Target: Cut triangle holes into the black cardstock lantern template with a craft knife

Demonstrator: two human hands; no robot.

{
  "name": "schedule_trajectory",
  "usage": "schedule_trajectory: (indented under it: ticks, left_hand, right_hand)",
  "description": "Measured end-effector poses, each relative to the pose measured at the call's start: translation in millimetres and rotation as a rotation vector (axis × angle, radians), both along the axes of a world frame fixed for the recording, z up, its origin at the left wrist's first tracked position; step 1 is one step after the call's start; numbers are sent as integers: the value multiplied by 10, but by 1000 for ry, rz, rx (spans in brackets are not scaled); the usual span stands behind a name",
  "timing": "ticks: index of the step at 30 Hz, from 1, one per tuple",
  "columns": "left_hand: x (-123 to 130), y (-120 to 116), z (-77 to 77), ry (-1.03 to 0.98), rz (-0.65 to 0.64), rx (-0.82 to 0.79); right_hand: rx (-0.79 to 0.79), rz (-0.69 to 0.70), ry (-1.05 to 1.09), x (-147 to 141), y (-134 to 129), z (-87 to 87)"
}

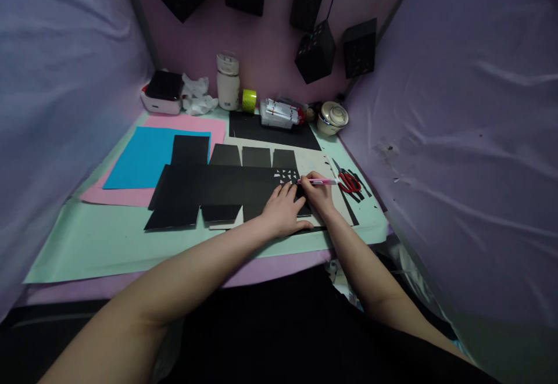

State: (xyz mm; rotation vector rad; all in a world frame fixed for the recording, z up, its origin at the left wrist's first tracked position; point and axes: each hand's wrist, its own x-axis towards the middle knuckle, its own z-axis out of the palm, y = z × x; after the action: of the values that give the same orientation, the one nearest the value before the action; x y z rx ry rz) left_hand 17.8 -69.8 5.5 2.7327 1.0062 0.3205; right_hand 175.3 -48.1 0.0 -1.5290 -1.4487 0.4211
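A black cardboard box blank (226, 183) with several flaps lies flat on the table. Small triangular cut-outs (285, 175) near its right end show pale board beneath. Spread flat over that right end, my left hand (284, 210) presses the card just below the holes. My right hand (317, 192) is closed around a slim pink-and-white craft knife (321, 182), pen-shaped, whose tip points left at the cut-outs. The tip itself is too small to make out. Under the blank is a pale board (311, 163).
Red-handled scissors (349, 182) and black scraps (364, 183) lie to the right. Blue card (139, 154) rests on pink card (117, 196) at left. Along the back stand a white bottle (228, 85), yellow tape (249, 101) and a lidded bowl (332, 119). Black boxes (316, 53) hang above.
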Motion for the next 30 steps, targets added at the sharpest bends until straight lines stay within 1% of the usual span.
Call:
schedule_trajectory:
  ticks: [10, 20, 25, 30]
  left_hand:
    - [4, 3, -4, 7, 3, 14]
    - [5, -3, 27, 5, 1, -33]
    - [5, 0, 9, -9, 2, -20]
    - [2, -6, 23, 2, 0, -20]
  right_hand:
    - [0, 14, 5, 16, 24, -32]
    - [4, 10, 18, 19, 31, -44]
    - [-4, 12, 9, 22, 30, -52]
    - [6, 28, 25, 29, 41, -63]
